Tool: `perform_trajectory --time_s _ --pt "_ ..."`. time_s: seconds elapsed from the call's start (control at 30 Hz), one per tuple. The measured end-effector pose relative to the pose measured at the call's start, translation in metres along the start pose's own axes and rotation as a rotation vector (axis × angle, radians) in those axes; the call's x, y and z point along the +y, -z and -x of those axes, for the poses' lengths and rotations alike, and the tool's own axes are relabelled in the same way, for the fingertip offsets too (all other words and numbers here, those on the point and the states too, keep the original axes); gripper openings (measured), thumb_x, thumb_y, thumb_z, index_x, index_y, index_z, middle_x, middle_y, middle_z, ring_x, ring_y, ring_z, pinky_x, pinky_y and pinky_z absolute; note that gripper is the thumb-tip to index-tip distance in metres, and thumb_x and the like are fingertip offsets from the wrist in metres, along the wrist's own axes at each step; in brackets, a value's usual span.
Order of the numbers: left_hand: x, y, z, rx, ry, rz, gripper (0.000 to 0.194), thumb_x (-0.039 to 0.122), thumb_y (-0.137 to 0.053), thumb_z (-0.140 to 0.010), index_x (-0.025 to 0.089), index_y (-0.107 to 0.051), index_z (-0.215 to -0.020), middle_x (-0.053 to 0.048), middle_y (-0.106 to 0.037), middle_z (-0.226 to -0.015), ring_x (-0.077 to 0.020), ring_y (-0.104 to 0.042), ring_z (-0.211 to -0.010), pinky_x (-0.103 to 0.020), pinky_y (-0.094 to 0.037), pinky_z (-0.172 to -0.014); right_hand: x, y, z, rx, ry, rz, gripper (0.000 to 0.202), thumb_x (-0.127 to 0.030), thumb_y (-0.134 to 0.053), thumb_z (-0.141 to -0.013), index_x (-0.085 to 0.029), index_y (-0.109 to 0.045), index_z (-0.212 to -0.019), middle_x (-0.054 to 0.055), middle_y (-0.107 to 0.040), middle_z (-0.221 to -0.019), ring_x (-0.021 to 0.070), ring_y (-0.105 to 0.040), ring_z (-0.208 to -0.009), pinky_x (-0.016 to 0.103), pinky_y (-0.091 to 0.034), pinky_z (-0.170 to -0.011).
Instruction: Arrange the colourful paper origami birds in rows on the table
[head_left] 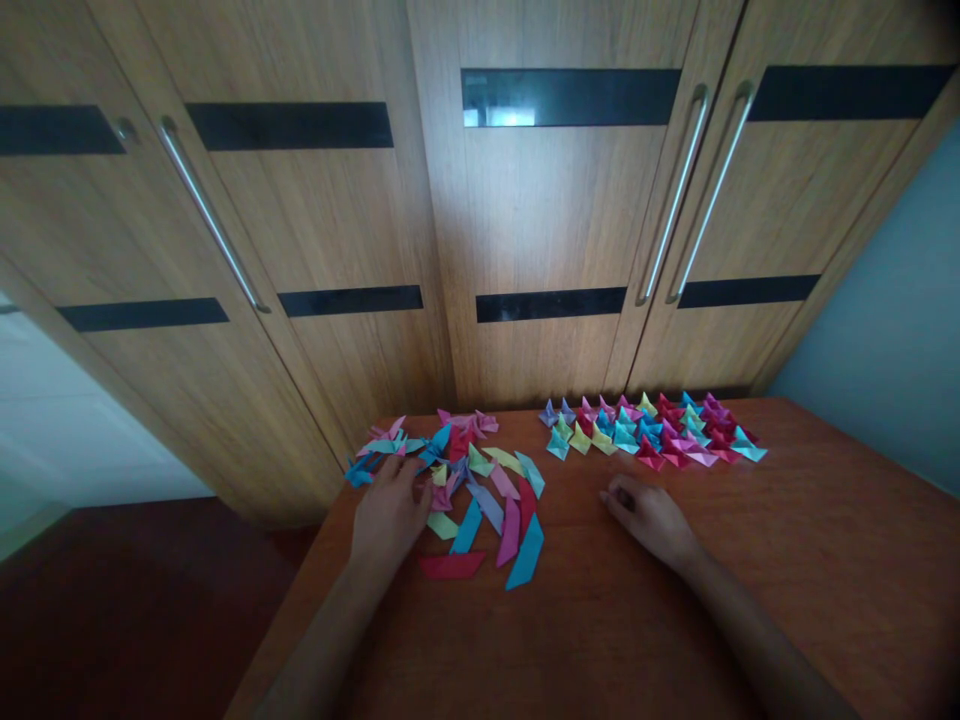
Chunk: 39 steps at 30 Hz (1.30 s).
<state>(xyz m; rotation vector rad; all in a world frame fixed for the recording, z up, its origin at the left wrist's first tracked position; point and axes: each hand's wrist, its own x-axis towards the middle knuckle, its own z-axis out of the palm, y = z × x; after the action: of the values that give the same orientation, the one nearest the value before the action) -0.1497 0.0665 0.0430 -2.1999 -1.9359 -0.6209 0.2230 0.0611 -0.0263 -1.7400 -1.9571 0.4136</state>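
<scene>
My left hand [390, 507] reaches over the left edge of a loose heap of folded paper pieces, fingers apart. Blue folded pieces [363, 468] lie by its fingertips, partly covered by the hand. Flat folded strips fan out to its right, among them a red strip [452, 566], a blue strip [526, 553] and a magenta strip [508, 533]. My right hand [646, 515] rests on the table with its fingers curled in; whether anything is inside them is hidden. Beyond it stand rows of small pointed origami pieces [649, 432] in several colours.
The brown wooden table [570, 630] carries all the paper. Right behind it rises a wooden wardrobe [540, 220] with metal handles [675, 195] and dark bands. A pale wall [885, 300] is at the right. The table's left edge drops to a dark red floor [150, 600].
</scene>
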Motion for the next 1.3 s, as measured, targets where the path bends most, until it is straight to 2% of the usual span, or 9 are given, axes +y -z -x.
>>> perform_trajectory --time_s 0.1,0.23,0.4,0.6,0.83,0.93,1.03,1.17,1.3 --pt "0.001 0.000 -0.008 -0.084 -0.007 -0.073 0.022 0.029 -0.050 -0.085 0.021 -0.060 -0.103 -0.010 -0.061 -0.108 -0.0250 -0.058 -0.101 -0.034 -0.046 -0.081 0.000 0.000 0.000 -0.008 0.008 0.004 0.027 -0.044 -0.042 -0.087 -0.023 -0.050 -0.072 -0.001 -0.060 -0.065 0.0158 -0.055 -0.060 0.026 -0.036 -0.058" --pt "0.003 -0.004 -0.013 -0.222 0.025 -0.140 0.021 0.034 -0.047 -0.087 0.023 -0.062 -0.098 -0.008 -0.068 -0.090 -0.0247 -0.064 -0.085 -0.032 -0.046 -0.069 -0.001 0.001 0.001 -0.013 0.002 0.018 0.027 -0.044 -0.042 -0.088 -0.023 -0.051 -0.073 -0.001 -0.059 -0.065 0.0154 -0.055 -0.059 0.026 -0.035 -0.057" --pt "0.007 -0.008 -0.013 -0.242 0.048 -0.117 0.022 0.033 -0.043 -0.090 0.024 -0.063 -0.096 -0.007 -0.070 -0.092 -0.0234 -0.065 -0.083 -0.029 -0.045 -0.066 -0.002 0.001 0.000 -0.015 -0.006 0.015 0.028 -0.044 -0.042 -0.087 -0.023 -0.051 -0.072 -0.001 -0.060 -0.065 0.0155 -0.055 -0.060 0.026 -0.036 -0.058" --pt "0.006 -0.007 -0.013 -0.153 0.032 -0.090 0.023 0.029 -0.042 -0.090 0.024 -0.064 -0.093 -0.006 -0.069 -0.094 -0.0230 -0.065 -0.084 -0.028 -0.045 -0.063 -0.003 0.001 0.000 0.000 -0.008 0.009 0.026 -0.043 -0.044 -0.086 -0.023 -0.050 -0.071 -0.001 -0.060 -0.065 0.0151 -0.055 -0.059 0.026 -0.037 -0.057" --pt "0.007 0.009 -0.019 0.139 -0.037 0.140 0.022 0.024 -0.045 -0.087 0.022 -0.064 -0.099 -0.005 -0.068 -0.103 -0.0211 -0.062 -0.096 -0.031 -0.047 -0.085 -0.004 0.003 0.000 0.012 -0.013 -0.024 0.025 -0.042 -0.046 -0.085 -0.023 -0.053 -0.071 -0.001 -0.060 -0.065 0.0149 -0.055 -0.058 0.026 -0.037 -0.057" --pt "0.024 0.014 -0.019 0.163 -0.107 0.349 0.019 0.024 -0.047 -0.086 0.022 -0.064 -0.095 -0.004 -0.068 -0.098 -0.0192 -0.063 -0.092 -0.031 -0.048 -0.085 -0.010 0.005 0.001 0.012 0.023 -0.143 0.026 -0.043 -0.046 -0.086 -0.023 -0.055 -0.072 -0.001 -0.059 -0.064 0.0149 -0.055 -0.059 0.026 -0.040 -0.059" --pt "0.051 0.011 -0.014 0.074 -0.172 0.550 0.016 0.022 -0.050 -0.085 0.022 -0.065 -0.093 -0.003 -0.068 -0.093 -0.0170 -0.063 -0.084 -0.029 -0.049 -0.078 -0.024 0.006 0.004 -0.015 0.082 -0.405 0.028 -0.047 -0.048 -0.086 -0.021 -0.058 -0.080 0.000 -0.059 -0.068 0.0146 -0.055 -0.064 0.025 -0.043 -0.062" --pt "0.089 -0.008 -0.005 -0.088 -0.222 0.723 0.014 0.015 -0.055 -0.080 0.022 -0.065 -0.087 -0.001 -0.068 -0.084 -0.0142 -0.062 -0.073 -0.025 -0.049 -0.069 -0.045 0.003 0.010 -0.068 0.076 -0.665 0.036 -0.053 -0.053 -0.082 -0.021 -0.059 -0.097 0.001 -0.060 -0.074 0.0144 -0.055 -0.067 0.024 -0.044 -0.060" --pt "0.122 -0.035 -0.002 -0.188 -0.229 0.825 0.018 0.010 -0.056 -0.076 0.021 -0.068 -0.084 -0.001 -0.068 -0.079 -0.0139 -0.062 -0.070 -0.025 -0.049 -0.069 -0.046 0.002 0.010 -0.068 0.068 -0.669 0.038 -0.056 -0.055 -0.079 -0.020 -0.062 -0.084 -0.001 -0.053 -0.066 0.0121 -0.049 -0.061 0.023 -0.041 -0.057"
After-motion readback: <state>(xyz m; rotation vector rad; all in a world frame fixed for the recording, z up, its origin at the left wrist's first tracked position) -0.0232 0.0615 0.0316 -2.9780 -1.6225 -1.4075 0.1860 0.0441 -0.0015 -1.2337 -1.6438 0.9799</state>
